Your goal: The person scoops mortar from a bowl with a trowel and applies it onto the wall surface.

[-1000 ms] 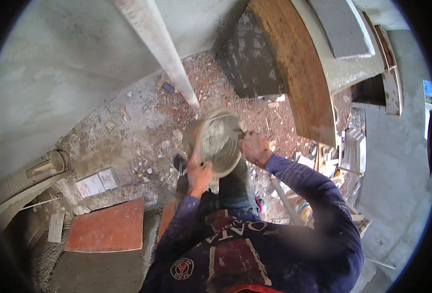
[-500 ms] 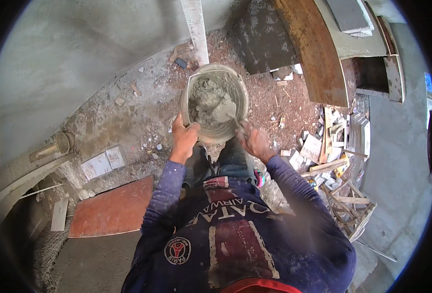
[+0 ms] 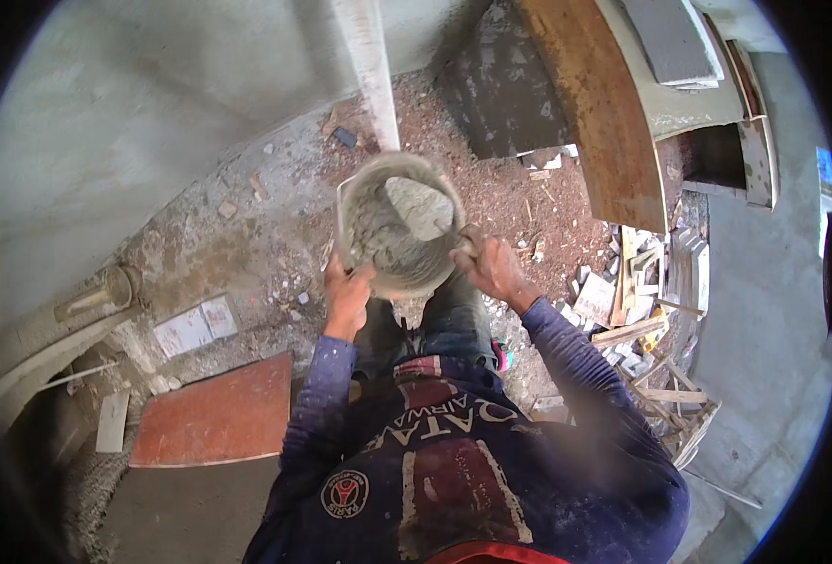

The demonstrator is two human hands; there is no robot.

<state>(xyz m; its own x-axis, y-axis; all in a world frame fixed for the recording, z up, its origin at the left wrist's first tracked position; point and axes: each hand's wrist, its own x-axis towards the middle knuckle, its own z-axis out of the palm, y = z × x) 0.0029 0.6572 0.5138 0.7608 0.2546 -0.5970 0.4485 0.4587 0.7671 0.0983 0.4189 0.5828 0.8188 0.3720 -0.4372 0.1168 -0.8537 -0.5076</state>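
A round bucket [image 3: 345, 221] holding wet grey mortar [image 3: 371, 226] hangs in front of my legs. My left hand [image 3: 347, 293] is closed on the near left part of its rim. Gripped in my right hand [image 3: 493, 267], at the bucket's near right side, is a trowel [image 3: 444, 218]. A heap of mortar covers most of the trowel's blade, which is over the bucket's opening. Its handle is mostly hidden by my fingers.
A pale upright board [image 3: 371, 75] stands beyond the bucket. Broken tiles and wood scraps [image 3: 627, 301] lie on the right, below a curved brown panel [image 3: 613, 122]. A reddish board [image 3: 211, 414] and white tiles [image 3: 195, 324] lie on the left.
The trowel has come up out of the mortar with a load on its blade. My right hand has shifted slightly right, and the bucket sits a little lower and further left in view.
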